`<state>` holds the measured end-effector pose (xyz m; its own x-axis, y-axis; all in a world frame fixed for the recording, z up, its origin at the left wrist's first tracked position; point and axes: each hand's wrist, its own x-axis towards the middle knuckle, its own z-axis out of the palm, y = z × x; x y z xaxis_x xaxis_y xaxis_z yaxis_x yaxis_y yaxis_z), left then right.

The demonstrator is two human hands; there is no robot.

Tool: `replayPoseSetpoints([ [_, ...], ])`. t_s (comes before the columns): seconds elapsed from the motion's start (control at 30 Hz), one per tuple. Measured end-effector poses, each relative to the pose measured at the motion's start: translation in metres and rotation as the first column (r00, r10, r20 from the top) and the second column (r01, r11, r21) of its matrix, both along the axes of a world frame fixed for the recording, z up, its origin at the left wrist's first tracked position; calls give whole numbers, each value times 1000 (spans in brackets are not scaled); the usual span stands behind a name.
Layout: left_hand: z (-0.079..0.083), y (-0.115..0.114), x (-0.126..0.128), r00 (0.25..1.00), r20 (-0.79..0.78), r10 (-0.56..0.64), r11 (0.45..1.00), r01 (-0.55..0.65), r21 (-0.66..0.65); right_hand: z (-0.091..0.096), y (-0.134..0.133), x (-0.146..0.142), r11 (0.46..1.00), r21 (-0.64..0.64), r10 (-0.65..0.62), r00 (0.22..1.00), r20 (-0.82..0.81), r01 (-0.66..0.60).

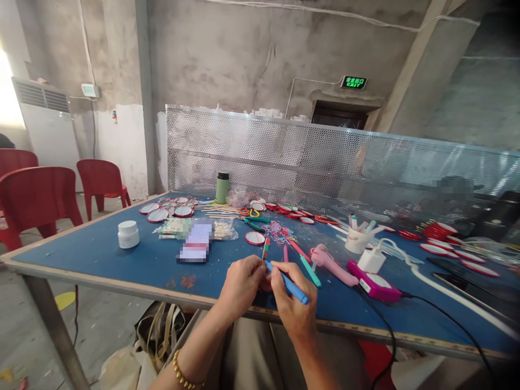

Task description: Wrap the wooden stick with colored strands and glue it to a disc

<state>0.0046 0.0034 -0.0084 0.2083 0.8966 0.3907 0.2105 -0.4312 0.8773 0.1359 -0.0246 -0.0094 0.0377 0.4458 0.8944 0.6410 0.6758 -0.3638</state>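
Observation:
My left hand is closed on a thin stick with a red, white and green tip, held upright above the table's front edge. My right hand grips a blue marker pen, slanted so that its front end meets the stick near my left fingertips. The exact contact is hidden by my fingers. Just beyond my hands lies a round white disc with a red rim. A teal marker and a pink glue gun lie to the right of my hands.
On the blue table are a white jar, a phone, pliers, a green bottle and a cup of pens. A magenta power box trails cables on the right. A perforated metal panel stands behind.

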Motion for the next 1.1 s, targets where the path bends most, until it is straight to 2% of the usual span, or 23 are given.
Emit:
replayPoseSetpoints([
  [0.17, 0, -2, 0, 999, 40, -29, 999, 29, -19, -1, 0, 0, 1000, -10, 0, 1000, -24, -1],
  [0.6, 4, -2, 0, 998, -55, 39, 999, -38, 10, 1, 0, 0, 1000, 8, -15, 999, 29, 15],
  [0.9, 4, -3, 0, 999, 29, -29, 998, 30, -47, 1, 0, -1, 1000, -9, -15, 1000, -13, 15],
  [1.1, 2, -2, 0, 1000, 14, -9, 1000, 10, -21, 2, 0, -1, 1000, 1, -23, 1000, 10, 23],
])
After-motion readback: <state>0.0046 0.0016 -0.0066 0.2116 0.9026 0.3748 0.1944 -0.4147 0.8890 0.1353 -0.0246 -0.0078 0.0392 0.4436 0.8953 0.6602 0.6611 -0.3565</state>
